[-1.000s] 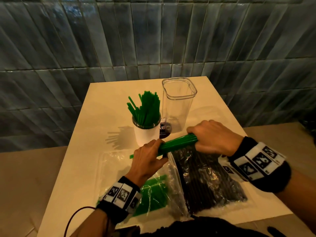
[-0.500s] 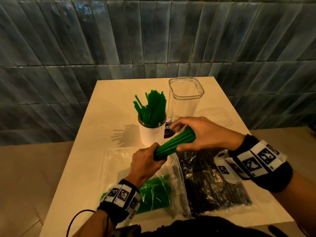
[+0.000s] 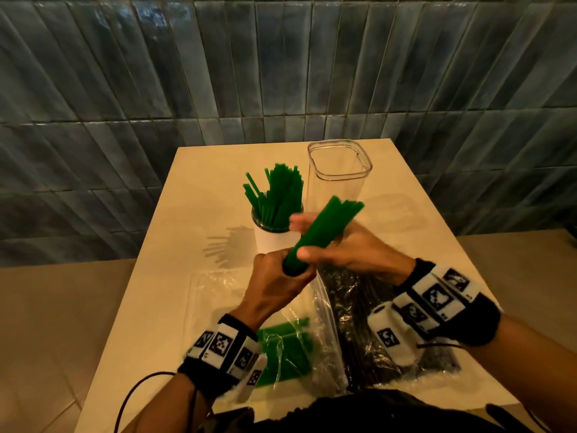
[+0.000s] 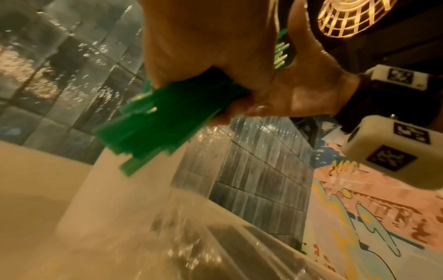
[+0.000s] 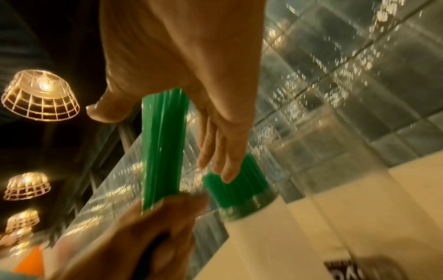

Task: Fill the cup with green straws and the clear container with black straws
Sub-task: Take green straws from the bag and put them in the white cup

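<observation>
My left hand [image 3: 288, 270] grips the lower end of a bundle of green straws [image 3: 326, 231], which tilts up to the right just above the table. My right hand [image 3: 301, 237] lies along the bundle with straight fingers and its thumb resting on the near side; the right wrist view shows the straws [image 5: 163, 147] passing between thumb and palm. Behind the hands, a white cup [image 3: 271, 243] holds several green straws [image 3: 278, 195]. The tall clear container [image 3: 340, 182] to its right stands empty.
A clear bag with green straws [image 3: 287, 351] lies near the front of the pale table [image 3: 199, 214]. A bag of black straws [image 3: 352, 310] lies beside it under my right wrist. A tiled wall rises behind the table.
The bundle has swung from nearly level to steeply tilted, its top rising in front of the container. My right hand has loosened from a grip to straight fingers.
</observation>
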A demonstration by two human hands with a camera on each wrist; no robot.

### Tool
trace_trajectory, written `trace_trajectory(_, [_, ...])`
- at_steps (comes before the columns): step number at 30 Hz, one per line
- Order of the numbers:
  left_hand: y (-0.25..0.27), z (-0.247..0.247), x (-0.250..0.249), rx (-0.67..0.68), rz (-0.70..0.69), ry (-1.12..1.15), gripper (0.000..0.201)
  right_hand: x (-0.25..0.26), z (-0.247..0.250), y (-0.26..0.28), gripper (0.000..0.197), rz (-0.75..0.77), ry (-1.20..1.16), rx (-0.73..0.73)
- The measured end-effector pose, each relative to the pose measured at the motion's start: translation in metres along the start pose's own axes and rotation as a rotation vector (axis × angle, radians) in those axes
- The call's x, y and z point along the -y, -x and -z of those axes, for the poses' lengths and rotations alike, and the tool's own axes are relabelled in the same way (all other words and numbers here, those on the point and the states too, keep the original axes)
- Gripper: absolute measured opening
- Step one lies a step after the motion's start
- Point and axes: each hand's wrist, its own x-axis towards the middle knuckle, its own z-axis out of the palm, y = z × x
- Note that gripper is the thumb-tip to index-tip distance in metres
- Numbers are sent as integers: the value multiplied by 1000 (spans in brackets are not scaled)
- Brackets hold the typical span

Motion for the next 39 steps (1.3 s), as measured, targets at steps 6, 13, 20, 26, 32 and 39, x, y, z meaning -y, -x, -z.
trace_trajectory(6, [-3,3,-17,116,24,184,37,-14,-24,-9,17,172,-56,-205])
trace_trajectory(13, [-5,27,32,-344,-35,-122,103,-11,3,-26,24,249,-296,-493])
trace_trajectory(20, [-47,22,54,-101,312,29,152,-5,1,-59,24,242,-100,-383])
trace_trajectory(26, [-70,13,57,23,254,16,146,25,10,-90,35,268,-96,-332])
trace_trajectory(32, [-69,14,57,-38,327,-52,133,45,16,-114,36,256,-197,-396])
trace_trajectory(39, [-67,15,53,-45,346,-36,128,34,7,-123,30,226,13,-428])
